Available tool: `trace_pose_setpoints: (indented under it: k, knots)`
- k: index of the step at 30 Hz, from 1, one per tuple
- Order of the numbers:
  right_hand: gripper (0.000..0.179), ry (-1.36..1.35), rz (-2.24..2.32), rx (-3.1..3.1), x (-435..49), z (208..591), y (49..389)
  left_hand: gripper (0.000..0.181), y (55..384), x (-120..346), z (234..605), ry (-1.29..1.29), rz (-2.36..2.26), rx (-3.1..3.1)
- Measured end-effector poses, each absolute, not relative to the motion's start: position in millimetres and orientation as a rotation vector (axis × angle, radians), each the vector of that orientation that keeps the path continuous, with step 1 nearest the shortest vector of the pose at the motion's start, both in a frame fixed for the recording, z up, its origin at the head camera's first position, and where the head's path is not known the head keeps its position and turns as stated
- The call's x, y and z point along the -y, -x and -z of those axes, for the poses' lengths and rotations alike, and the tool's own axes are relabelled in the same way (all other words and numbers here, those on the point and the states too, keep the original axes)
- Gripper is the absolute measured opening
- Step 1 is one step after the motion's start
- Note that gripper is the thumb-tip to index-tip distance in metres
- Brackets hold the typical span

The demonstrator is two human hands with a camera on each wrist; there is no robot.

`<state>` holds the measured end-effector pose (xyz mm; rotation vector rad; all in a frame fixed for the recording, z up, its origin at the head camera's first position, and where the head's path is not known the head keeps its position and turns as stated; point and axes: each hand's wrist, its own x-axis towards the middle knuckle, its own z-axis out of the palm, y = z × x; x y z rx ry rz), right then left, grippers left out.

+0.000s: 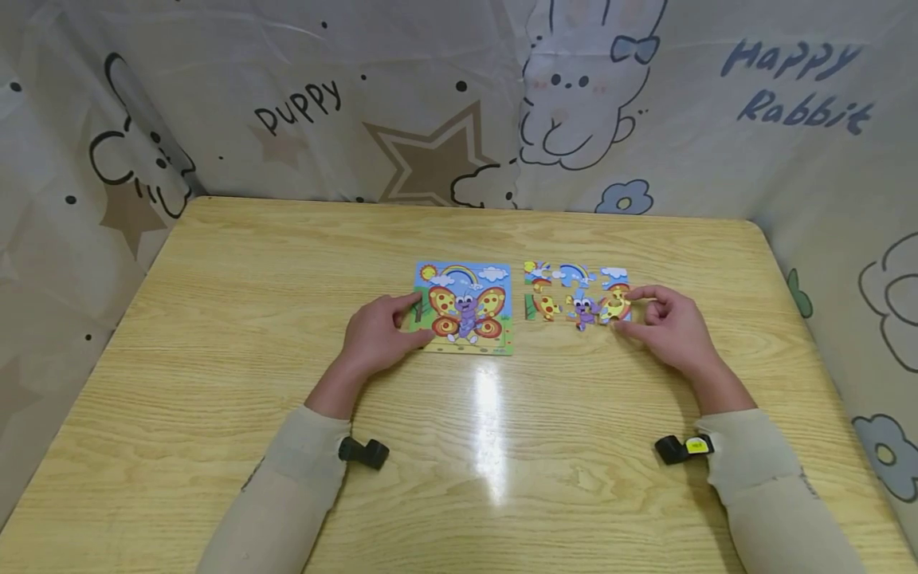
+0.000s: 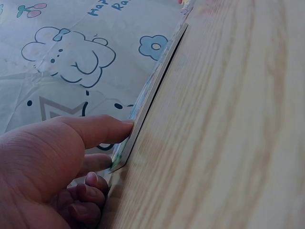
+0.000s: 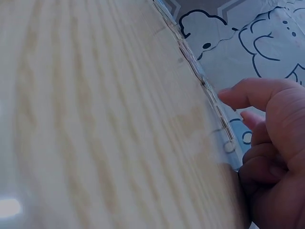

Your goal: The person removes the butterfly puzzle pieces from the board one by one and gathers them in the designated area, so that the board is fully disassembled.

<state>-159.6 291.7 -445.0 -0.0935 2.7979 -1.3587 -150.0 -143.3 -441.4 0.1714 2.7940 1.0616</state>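
Note:
A square picture board (image 1: 466, 307) lies flat on the table, printed with a purple butterfly, a rainbow and a sun. My left hand (image 1: 383, 331) holds its left side between thumb and index finger, the other fingers curled underneath. To the right of the board, several jigsaw puzzle pieces (image 1: 574, 275) lie in two rows and show parts of the same picture. At their right end my right hand (image 1: 670, 327) has thumb and index finger around a butterfly-wing puzzle piece (image 1: 613, 306). The right wrist view shows the pieces (image 3: 209, 93) edge-on, beside the thumb.
The light wooden table (image 1: 430, 446) reaches back to a printed cloth (image 1: 301, 159) that hangs behind it and at both sides. A narrow strip of tabletop separates the board from the pieces. Both wrists wear small black cameras (image 1: 366, 452).

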Motion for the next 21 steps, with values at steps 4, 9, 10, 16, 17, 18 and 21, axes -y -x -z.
trace_pose_setpoints:
  k: [4,9,10,16,17,18,21]
  knots:
    - [0.041,0.087,1.311,-2.829,-293.1,448.0,158.6,0.067,149.6,142.6,441.1,-0.183,-1.063,-2.799]
    - [0.039,0.077,1.229,-2.856,-292.8,450.4,160.7,0.067,148.9,142.2,442.6,-0.172,-1.053,-2.795]
    - [0.039,0.075,1.215,-2.859,-292.7,450.5,161.2,0.067,148.8,142.1,442.9,-0.171,-1.052,-2.794]
    - [0.038,0.076,1.184,-2.849,-291.9,449.2,162.4,0.066,149.4,141.8,443.8,-0.184,-1.045,-2.809]
    - [0.038,0.078,1.185,-2.849,-291.8,448.8,162.5,0.066,149.4,141.9,443.7,-0.185,-1.043,-2.811]
    - [0.038,0.077,1.191,-2.847,-291.6,448.4,162.4,0.066,149.5,142.1,443.5,-0.185,-1.042,-2.811]
    - [0.039,0.064,1.224,-2.846,-291.1,447.4,161.9,0.066,149.5,142.5,442.6,-0.180,-1.047,-2.806]
